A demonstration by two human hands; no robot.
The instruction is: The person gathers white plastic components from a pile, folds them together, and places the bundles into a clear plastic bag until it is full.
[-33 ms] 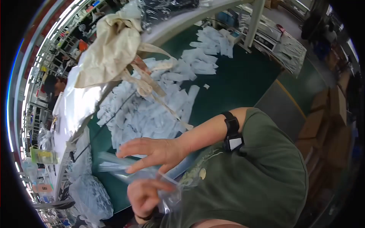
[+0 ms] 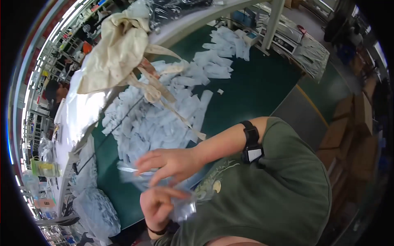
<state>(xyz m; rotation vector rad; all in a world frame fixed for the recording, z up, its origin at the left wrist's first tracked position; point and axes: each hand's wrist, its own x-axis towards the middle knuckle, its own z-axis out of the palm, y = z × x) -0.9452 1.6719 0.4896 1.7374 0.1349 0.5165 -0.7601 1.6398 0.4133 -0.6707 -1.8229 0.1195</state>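
Note:
My left hand (image 2: 158, 207) is closed at the bottom of the view, index finger reaching across a clear plastic bag (image 2: 184, 210) gripped there. Just above, my right hand (image 2: 172, 164) has its fingers stretched and spread over the bag's other end; any contact under the palm is hidden. Motion blurs the bag and some fingertips. Past my right hand lies a large heap of pale white-blue fabric-like strips (image 2: 164, 119) on the dark green floor (image 2: 250, 86).
A cream cloth bag (image 2: 119, 53) with straps hangs off the white table edge (image 2: 176, 37). A filled clear sack (image 2: 96, 213) rests at lower left. Cardboard boxes (image 2: 338, 133) stand at right. A person (image 2: 55, 92) is at far left.
My right hand and the far end of the plastic bag have shifted slightly right. My left hand has risen a little, with its fingers still around the bag.

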